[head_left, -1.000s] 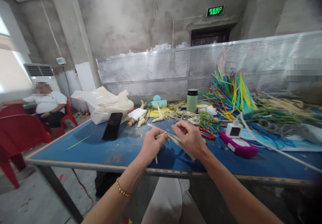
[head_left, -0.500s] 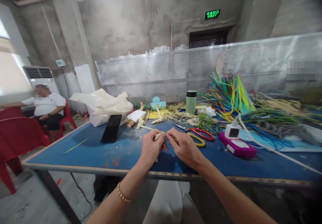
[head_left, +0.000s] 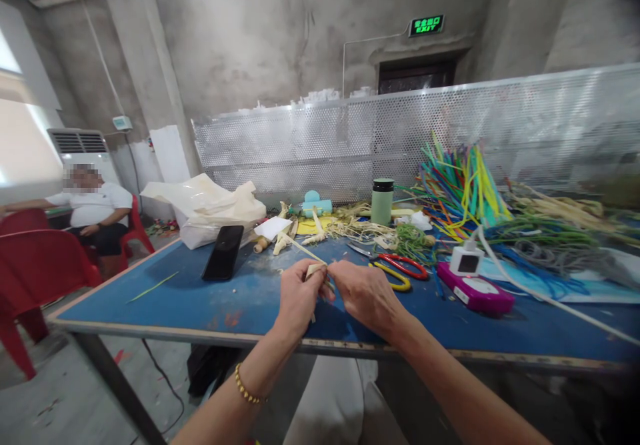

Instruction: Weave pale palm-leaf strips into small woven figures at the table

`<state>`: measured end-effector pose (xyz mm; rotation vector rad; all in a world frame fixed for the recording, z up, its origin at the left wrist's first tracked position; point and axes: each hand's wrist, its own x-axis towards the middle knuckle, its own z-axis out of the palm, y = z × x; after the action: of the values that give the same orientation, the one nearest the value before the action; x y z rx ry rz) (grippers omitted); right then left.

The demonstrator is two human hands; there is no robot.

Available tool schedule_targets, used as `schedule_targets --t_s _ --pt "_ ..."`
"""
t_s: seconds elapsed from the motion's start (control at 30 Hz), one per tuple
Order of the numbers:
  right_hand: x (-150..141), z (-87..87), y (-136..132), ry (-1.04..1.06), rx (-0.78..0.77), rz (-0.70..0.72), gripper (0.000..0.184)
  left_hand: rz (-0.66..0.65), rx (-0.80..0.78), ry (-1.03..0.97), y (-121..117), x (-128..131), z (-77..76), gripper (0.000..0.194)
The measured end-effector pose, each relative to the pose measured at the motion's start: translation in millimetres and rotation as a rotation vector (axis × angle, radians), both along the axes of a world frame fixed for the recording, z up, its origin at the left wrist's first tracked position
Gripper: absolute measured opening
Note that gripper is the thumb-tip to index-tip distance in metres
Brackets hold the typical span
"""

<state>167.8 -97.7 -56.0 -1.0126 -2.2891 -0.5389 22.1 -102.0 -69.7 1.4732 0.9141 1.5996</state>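
Note:
My left hand point(head_left: 299, 296) and my right hand point(head_left: 366, 292) meet above the near edge of the blue table point(head_left: 165, 298). Both pinch a pale straw strip point(head_left: 306, 252) between thumb and fingers; its free end slants up and to the left beyond my left hand. A small folded bundle of the strip sits between my fingertips. Red-handled scissors point(head_left: 407, 267) and yellow-handled scissors point(head_left: 395, 278) lie just right of my right hand.
A black phone point(head_left: 223, 252), a white plastic bag point(head_left: 210, 208), a green flask point(head_left: 382, 201), coloured strips point(head_left: 460, 188), a magenta device point(head_left: 475, 291) and straw pieces point(head_left: 285, 235) lie on the table. A seated person point(head_left: 93, 215) and red chairs point(head_left: 37, 265) are at left.
My right hand came down and left to meet my left hand, folding the strip in. The scissors once hidden behind my right hand now show.

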Motion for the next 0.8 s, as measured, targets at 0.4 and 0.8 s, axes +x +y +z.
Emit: schedule_targets --t_s 0.4,0.8 --pt "-2.2 -5.8 1.7 0.29 -0.021 0.059 0.023 -0.095 -0.004 -0.062 2.3 2.6 4.1 0.023" --pt "1.6 -3.7 -0.9 0.126 0.133 0.038 0.031 -0.169 0.023 -0.098 5.0 -2.0 0.0 0.024"
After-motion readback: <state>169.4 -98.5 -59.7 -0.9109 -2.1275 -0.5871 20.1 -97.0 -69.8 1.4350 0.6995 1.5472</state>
